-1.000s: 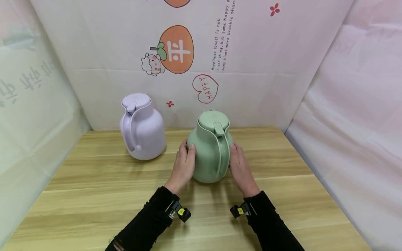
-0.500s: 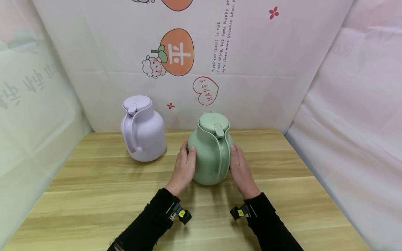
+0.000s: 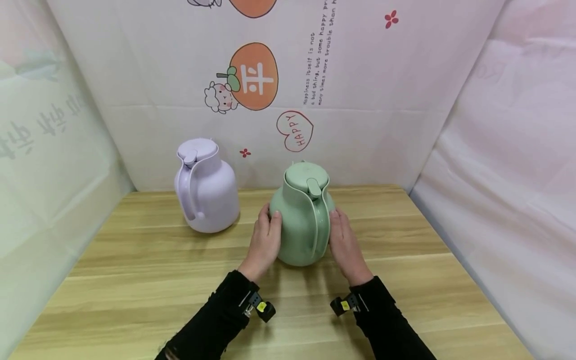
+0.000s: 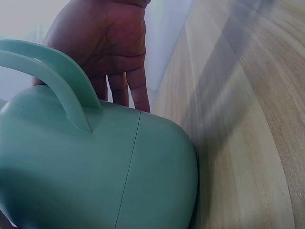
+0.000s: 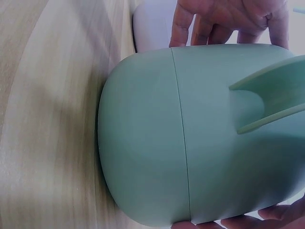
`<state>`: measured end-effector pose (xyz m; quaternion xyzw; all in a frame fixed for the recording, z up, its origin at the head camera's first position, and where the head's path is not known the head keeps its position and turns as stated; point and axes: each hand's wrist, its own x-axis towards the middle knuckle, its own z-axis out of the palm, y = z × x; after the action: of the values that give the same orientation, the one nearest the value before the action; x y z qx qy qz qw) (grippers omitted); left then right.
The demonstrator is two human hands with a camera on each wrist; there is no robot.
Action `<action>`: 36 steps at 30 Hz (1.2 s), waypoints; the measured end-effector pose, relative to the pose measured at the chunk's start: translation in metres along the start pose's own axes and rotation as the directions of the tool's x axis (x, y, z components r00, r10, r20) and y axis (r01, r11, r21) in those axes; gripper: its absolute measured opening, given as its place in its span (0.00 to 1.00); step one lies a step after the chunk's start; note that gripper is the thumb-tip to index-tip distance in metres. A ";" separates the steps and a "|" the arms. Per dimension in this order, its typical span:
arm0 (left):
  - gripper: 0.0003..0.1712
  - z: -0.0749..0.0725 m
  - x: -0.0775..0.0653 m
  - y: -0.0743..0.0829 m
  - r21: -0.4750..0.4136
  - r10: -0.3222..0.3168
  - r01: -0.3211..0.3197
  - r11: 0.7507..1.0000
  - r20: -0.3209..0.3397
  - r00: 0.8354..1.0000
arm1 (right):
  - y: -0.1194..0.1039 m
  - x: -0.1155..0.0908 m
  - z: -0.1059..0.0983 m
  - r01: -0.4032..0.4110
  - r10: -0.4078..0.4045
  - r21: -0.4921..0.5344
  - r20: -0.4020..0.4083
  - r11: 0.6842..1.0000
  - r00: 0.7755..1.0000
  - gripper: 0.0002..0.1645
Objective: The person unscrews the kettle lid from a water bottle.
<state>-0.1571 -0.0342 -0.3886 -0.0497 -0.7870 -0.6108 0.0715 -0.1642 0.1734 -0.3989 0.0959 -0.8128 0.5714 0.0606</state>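
Observation:
A pale green thermos jug (image 3: 297,225) with a lid and a lever stands between both hands, its base right at the wooden tabletop. Its handle (image 3: 320,225) faces the person, slightly to the right. On the left side of the body, my left hand (image 3: 263,242) holds on, thumb at the front and fingers reaching behind. My right hand (image 3: 345,245) holds the opposite side, just beside the handle. In the left wrist view, the right hand's fingers (image 4: 138,88) lie along the jug's far side. The right wrist view shows the left hand's fingers (image 5: 181,26) bent against the body.
A lilac thermos jug (image 3: 211,195) stands at the back left, its handle also toward the person. Printed white cloth (image 3: 360,140) rises behind the wooden table (image 3: 157,300), with pale sheets on both sides.
The scene sits slightly lower in the head view. Both hands keep their hold on the green thermos jug, and neither jug has visibly moved on the table.

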 end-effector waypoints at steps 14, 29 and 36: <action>0.40 -0.001 0.001 -0.001 -0.010 0.013 -0.013 1.000 0.007 1.000 | -0.006 -0.002 0.000 -0.014 0.014 -0.005 -0.020 1.000 1.000 0.42; 0.43 -0.004 0.001 0.008 0.014 -0.044 0.044 0.999 0.011 0.999 | -0.023 -0.007 -0.002 0.055 -0.068 -0.076 -0.190 0.996 0.979 0.40; 0.43 -0.003 0.000 0.008 0.013 -0.051 0.051 0.999 0.027 0.998 | -0.034 -0.018 0.003 0.116 -0.132 -0.076 -0.259 0.990 0.957 0.36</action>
<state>-0.1555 -0.0349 -0.3802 -0.0374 -0.7927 -0.6068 0.0454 -0.1389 0.1611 -0.3727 0.0679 -0.8068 0.5493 0.2066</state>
